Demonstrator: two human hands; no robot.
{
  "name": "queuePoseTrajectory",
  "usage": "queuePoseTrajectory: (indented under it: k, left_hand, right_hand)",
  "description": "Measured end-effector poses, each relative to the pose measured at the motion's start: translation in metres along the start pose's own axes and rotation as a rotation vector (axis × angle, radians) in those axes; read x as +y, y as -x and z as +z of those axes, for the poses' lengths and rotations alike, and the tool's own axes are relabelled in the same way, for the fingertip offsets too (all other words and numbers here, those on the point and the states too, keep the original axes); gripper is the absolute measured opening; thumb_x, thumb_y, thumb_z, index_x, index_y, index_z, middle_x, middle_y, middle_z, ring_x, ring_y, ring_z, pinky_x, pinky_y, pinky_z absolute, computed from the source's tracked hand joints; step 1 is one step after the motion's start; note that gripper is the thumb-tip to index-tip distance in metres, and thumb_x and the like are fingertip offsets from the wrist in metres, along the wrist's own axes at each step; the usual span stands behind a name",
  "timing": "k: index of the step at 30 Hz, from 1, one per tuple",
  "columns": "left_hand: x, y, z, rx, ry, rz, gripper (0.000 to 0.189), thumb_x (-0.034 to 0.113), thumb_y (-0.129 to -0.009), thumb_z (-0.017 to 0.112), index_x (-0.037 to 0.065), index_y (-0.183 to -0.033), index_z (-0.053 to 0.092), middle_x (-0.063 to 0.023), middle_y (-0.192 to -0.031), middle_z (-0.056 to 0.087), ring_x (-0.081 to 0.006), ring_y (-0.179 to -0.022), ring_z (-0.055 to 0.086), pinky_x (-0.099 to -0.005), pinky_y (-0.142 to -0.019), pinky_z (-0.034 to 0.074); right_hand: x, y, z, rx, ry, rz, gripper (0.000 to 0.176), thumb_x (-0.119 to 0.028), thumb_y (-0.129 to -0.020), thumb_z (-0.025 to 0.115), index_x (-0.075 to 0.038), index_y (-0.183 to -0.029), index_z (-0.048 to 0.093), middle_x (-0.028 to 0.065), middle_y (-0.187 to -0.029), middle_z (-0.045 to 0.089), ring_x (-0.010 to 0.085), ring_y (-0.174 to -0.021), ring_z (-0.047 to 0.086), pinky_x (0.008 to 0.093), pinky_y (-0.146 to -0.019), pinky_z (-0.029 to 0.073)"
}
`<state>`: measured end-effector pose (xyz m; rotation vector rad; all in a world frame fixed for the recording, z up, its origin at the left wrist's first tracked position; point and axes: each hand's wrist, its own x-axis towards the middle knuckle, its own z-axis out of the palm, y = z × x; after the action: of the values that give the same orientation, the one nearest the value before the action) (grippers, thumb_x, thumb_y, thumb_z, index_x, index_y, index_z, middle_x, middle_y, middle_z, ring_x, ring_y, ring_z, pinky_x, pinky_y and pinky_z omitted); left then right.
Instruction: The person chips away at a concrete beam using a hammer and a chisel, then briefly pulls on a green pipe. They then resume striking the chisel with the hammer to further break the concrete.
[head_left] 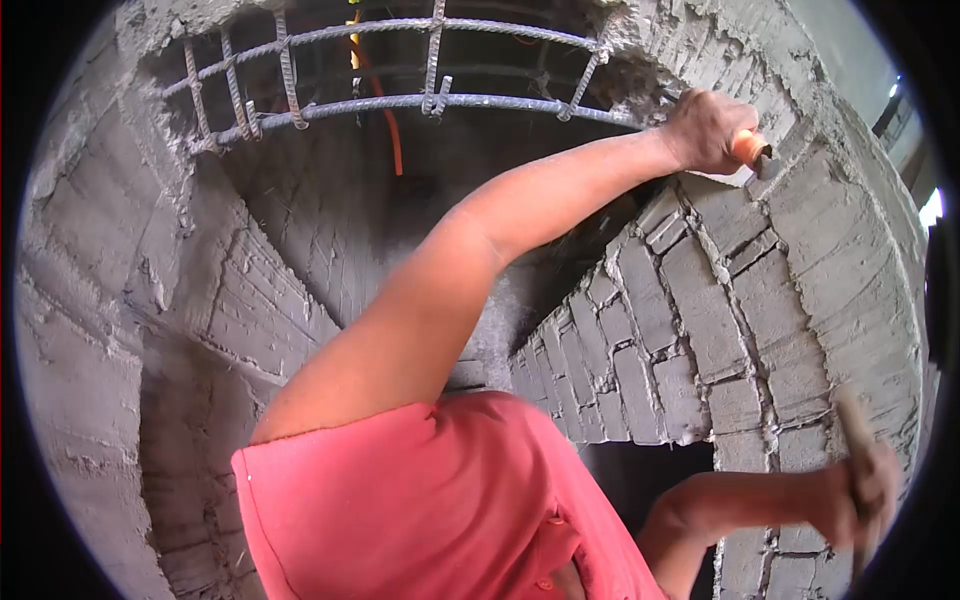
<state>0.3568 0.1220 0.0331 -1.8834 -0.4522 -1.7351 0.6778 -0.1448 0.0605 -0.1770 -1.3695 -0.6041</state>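
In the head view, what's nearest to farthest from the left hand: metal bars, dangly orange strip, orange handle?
1. Orange handle: held in the left hand.
2. Metal bars: right end beside it.
3. Dangly orange strip: farther left, behind the bars.

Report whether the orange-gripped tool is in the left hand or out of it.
In it: the left hand is closed around the orange-gripped tool, whose dark end sticks out of the fist.

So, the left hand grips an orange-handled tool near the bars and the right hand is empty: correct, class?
The right hand isn't empty: the head view shows it gripping a blurred brown handle. The left hand does grip an orange-handled tool near the bars.
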Motion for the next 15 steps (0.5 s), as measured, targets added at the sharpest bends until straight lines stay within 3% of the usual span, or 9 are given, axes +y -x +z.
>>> queuePoseTrajectory:
  k: [2,4,6,8,9,10,11,13,15]
  left_hand:
    - [-0.001,-0.007,0.006,0.034,-0.038,-0.069,0.018,0.026,-0.074,0.072,0.014,-0.073,0.059,-0.0084,-0.068,0.064,-0.0313,-0.064,0.067,-0.0426,-0.056,0.052]
    - [-0.005,-0.009,0.011,0.027,-0.043,-0.062,0.018,0.026,-0.073,0.073,0.014,-0.073,0.06,-0.0085,-0.068,0.064,-0.0314,-0.064,0.067,-0.0429,-0.056,0.052]
    - [-0.005,-0.007,0.013,0.032,-0.036,-0.057,0.017,0.025,-0.071,0.073,0.014,-0.074,0.061,-0.0093,-0.068,0.065,-0.0311,-0.064,0.068,-0.0429,-0.057,0.053]
    - [-0.003,-0.005,0.014,0.02,-0.03,-0.065,0.017,0.025,-0.071,0.073,0.014,-0.074,0.061,-0.0097,-0.068,0.065,-0.031,-0.064,0.068,-0.0427,-0.057,0.054]
    - [-0.006,-0.007,0.011,0.002,-0.036,-0.069,0.017,0.025,-0.071,0.073,0.014,-0.074,0.061,-0.0101,-0.067,0.065,-0.031,-0.063,0.068,-0.0426,-0.057,0.054]
    - [-0.006,-0.008,0.01,0.025,-0.072,-0.043,0.017,0.026,-0.072,0.073,0.014,-0.073,0.061,-0.0104,-0.064,0.064,-0.0317,-0.061,0.067,-0.0424,-0.057,0.054]
    - [0.0,-0.002,0.011,0.013,-0.069,-0.056,0.017,0.026,-0.072,0.073,0.014,-0.073,0.061,-0.0104,-0.064,0.064,-0.0317,-0.061,0.067,-0.0424,-0.057,0.054]
    - [-0.003,-0.006,0.012,0.014,-0.073,-0.079,0.019,0.027,-0.074,0.073,0.013,-0.074,0.06,-0.0106,-0.065,0.064,-0.0329,-0.06,0.066,-0.0432,-0.056,0.053]
    - [0.003,-0.009,0.011,0.032,-0.075,-0.122,0.021,0.028,-0.076,0.074,0.013,-0.073,0.059,-0.0107,-0.066,0.064,-0.0336,-0.062,0.066,-0.0442,-0.055,0.052]
  right_hand:
    - [-0.016,-0.082,-0.016,0.614,-0.507,-0.156,0.032,-0.024,-0.1,0.04,-0.018,-0.072,0.056,-0.0071,-0.055,0.049,0.0065,-0.037,0.039,0.025,-0.033,0.036]
    - [-0.026,-0.113,-0.017,0.697,-0.586,-0.276,0.025,-0.019,-0.096,0.045,-0.016,-0.073,0.056,-0.0058,-0.056,0.049,0.0084,-0.039,0.041,0.0245,-0.036,0.036]
    - [0.001,-0.029,0.018,0.562,-0.49,-0.045,0.013,-0.016,-0.093,0.052,-0.014,-0.081,0.056,-0.0038,-0.06,0.051,0.0097,-0.043,0.045,0.0246,-0.041,0.04]
    - [-0.004,0.125,0.094,0.013,-0.162,0.563,0.003,-0.013,-0.09,0.06,-0.011,-0.089,0.057,-0.0018,-0.064,0.052,0.011,-0.048,0.05,0.0246,-0.046,0.045]
    - [-0.035,0.175,0.138,-0.286,-0.566,1.05,0.008,-0.011,-0.089,0.063,-0.009,-0.093,0.057,-0.0008,-0.066,0.052,0.0117,-0.05,0.052,0.0246,-0.048,0.048]
    - [-0.062,0.166,0.151,-0.218,-0.804,1.582,0.011,-0.009,-0.088,0.062,-0.009,-0.089,0.051,-0.0014,-0.064,0.047,0.0111,-0.046,0.045,0.025,-0.043,0.041]
    - [-0.067,0.157,0.137,-0.215,-0.799,1.6,0.011,-0.009,-0.088,0.062,-0.009,-0.089,0.051,-0.0014,-0.064,0.047,0.0111,-0.046,0.045,0.025,-0.043,0.041]
    - [-0.051,0.127,0.107,-0.104,-0.545,1.234,0.015,-0.011,-0.087,0.064,-0.009,-0.086,0.049,0.0014,-0.061,0.046,0.0121,-0.043,0.041,0.0292,-0.039,0.037]
    - [-0.031,0.072,0.073,0.063,-0.354,0.936,0.014,-0.012,-0.088,0.062,-0.008,-0.083,0.05,-0.0004,-0.064,0.042,0.0109,-0.05,0.042,0.0293,-0.045,0.038]
